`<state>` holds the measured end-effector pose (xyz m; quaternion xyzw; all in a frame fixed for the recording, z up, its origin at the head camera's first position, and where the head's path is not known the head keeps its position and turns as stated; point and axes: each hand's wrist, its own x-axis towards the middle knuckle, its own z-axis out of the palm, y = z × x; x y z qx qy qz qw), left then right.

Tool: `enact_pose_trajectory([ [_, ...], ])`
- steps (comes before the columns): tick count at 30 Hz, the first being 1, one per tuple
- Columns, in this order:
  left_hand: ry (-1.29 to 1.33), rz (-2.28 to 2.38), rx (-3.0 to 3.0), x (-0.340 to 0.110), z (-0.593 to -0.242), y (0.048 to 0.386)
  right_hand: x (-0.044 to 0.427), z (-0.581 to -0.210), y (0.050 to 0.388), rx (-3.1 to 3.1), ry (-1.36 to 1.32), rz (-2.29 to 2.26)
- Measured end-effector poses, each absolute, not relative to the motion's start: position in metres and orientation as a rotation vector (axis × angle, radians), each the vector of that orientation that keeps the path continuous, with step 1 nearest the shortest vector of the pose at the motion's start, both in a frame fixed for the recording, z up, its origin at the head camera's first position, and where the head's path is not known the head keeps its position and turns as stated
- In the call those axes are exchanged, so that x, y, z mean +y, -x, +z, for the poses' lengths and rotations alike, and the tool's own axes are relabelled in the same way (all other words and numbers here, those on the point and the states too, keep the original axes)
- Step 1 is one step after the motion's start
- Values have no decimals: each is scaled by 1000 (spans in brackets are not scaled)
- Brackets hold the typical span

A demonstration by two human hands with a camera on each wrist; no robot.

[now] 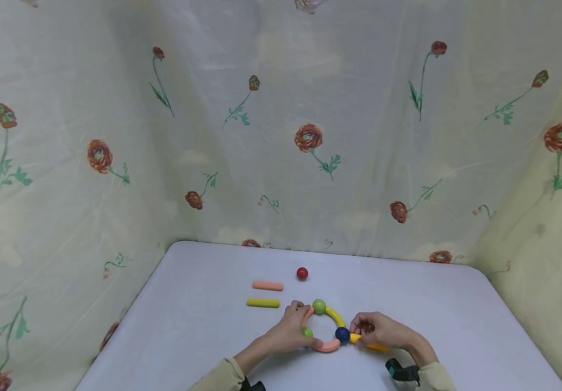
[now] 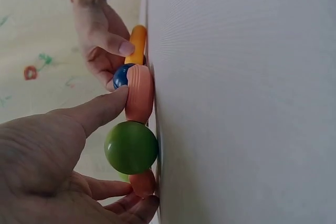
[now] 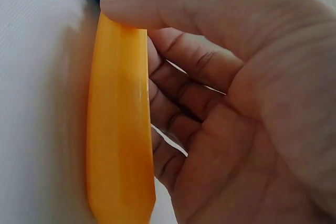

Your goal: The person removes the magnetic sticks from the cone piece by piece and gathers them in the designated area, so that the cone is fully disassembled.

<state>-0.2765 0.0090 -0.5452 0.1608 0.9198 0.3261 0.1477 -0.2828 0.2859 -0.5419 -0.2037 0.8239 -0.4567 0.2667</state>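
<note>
In front of me on the table lies a small ring of smooth, glossy balls and curved rods (image 1: 331, 311). A lime-green ball (image 1: 319, 306) sits at its far side, then a bright yellow curved rod (image 1: 337, 317) bends down to a dark blue ball (image 1: 342, 335). From there a salmon-pink curved rod (image 2: 140, 95), ridged near one end, runs to a shiny second green ball (image 2: 131, 148), and another pink curved rod (image 1: 306, 315), partly behind my fingers, closes the loop.

My left hand (image 1: 288, 329) is spread around the ring's left side, thumb on the ridged pink rod and fingertips on the other pink one, gripping it. My right hand (image 1: 381, 331) pinches a long, faceted orange-yellow rod (image 3: 121, 114) between thumb and curled fingers; the rod's end meets the blue ball, and the rest points away to the right.

Beyond the ring lie a straight pink rod (image 1: 268, 285), a straight yellow-green rod (image 1: 263, 302) and a glossy red ball (image 1: 302, 273), all apart from one another on the white table (image 1: 188, 320). Pale flowered cloth (image 1: 271, 125) hangs behind.
</note>
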Motion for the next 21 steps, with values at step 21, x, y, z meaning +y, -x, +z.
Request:
enact_pose_trajectory([
  [21,-460,960,2626,10,-548,277,296,-538,282,2387,576,-1158],
])
